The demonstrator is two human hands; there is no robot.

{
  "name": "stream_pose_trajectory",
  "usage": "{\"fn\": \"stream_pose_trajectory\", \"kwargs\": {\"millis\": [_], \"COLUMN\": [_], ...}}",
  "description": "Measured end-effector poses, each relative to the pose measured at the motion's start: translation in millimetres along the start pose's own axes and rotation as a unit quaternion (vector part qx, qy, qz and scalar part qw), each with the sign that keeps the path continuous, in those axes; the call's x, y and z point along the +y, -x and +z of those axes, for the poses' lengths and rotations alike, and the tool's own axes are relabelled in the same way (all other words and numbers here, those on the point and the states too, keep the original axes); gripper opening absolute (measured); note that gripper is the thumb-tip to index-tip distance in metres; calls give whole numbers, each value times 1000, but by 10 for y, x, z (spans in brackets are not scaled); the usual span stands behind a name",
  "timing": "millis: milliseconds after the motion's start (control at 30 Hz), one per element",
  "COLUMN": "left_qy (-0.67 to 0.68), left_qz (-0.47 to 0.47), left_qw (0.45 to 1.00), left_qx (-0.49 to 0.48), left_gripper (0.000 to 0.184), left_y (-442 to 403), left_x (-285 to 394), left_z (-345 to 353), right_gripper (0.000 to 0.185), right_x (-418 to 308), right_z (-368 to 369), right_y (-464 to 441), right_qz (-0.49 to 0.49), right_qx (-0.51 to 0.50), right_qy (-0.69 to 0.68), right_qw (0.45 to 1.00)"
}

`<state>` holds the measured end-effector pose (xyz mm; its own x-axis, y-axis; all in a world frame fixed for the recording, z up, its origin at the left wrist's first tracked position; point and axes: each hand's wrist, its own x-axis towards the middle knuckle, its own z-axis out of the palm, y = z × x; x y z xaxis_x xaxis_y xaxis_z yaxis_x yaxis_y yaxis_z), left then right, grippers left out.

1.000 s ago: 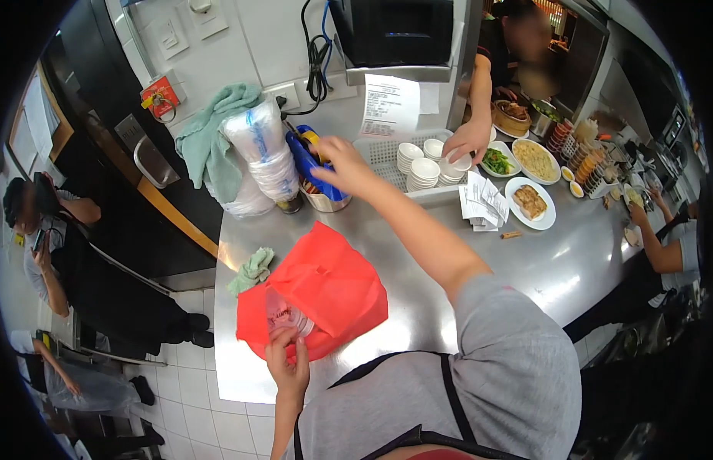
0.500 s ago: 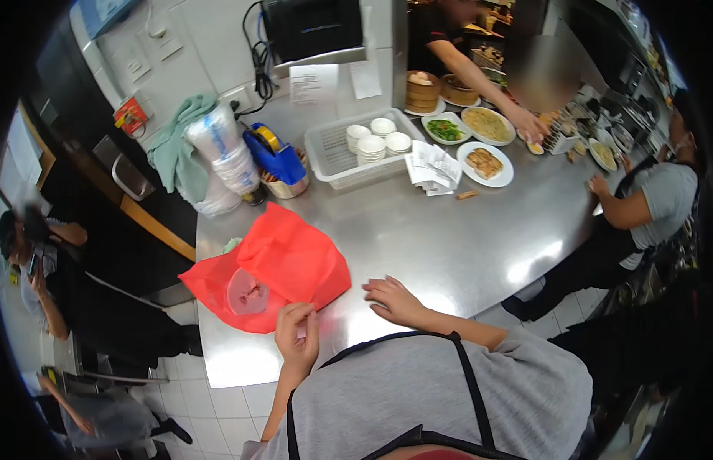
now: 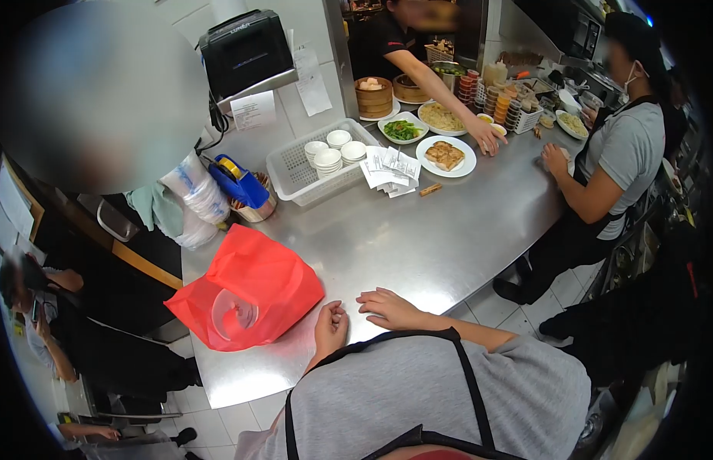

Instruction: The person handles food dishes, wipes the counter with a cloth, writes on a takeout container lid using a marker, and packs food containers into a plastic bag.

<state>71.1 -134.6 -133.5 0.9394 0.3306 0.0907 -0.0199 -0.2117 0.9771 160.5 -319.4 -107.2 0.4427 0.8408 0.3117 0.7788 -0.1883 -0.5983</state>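
My left hand [image 3: 331, 328] is at the near edge of the steel counter, just right of the red bag, with its fingers curled in and no object showing in them. Close beside it, my right hand [image 3: 392, 309] reaches over the counter, palm down, fingers stretched out and holding nothing. The red carrier bag [image 3: 263, 274] stands on the counter's left end, its side slumped. Through its opening shows a clear round plastic container [image 3: 233, 314], partly covered by the bag's handle.
A grey plastic basket [image 3: 299, 192] holds stacked white bowls. Paper slips [image 3: 391, 170] lie beside a plate of browned food [image 3: 444, 156]. Across the counter a person's hand [image 3: 487, 136] reaches near small cups. A co-worker [image 3: 613, 161] stands at the right. A blue tape dispenser [image 3: 241, 184] sits at the back.
My left hand has drawn away from the bag's front edge toward my right hand. The view has turned to the right. The bag's handle now lies across the container.
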Motion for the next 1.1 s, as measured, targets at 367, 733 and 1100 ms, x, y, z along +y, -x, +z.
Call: {"fn": "stream_pose_trajectory", "kwargs": {"millis": [367,733,1100], "left_qy": [-144,-147,-166], "left_qz": [57,39,65], "left_qw": [987,988,983], "left_qx": [-30,-18,-53], "left_gripper": [22,15,20], "left_y": [-193,-192,-217], "left_x": [65,140,183], "left_z": [10,3,-40], "right_gripper": [13,7,48], "right_x": [112,279,579], "right_z": [-49,-43,-532], "right_y": [-49,-341,-1173], "right_qz": [15,40,116], "right_qx": [28,56,286], "right_qy": [-41,-48,-315], "right_qw": [999,996,898]}}
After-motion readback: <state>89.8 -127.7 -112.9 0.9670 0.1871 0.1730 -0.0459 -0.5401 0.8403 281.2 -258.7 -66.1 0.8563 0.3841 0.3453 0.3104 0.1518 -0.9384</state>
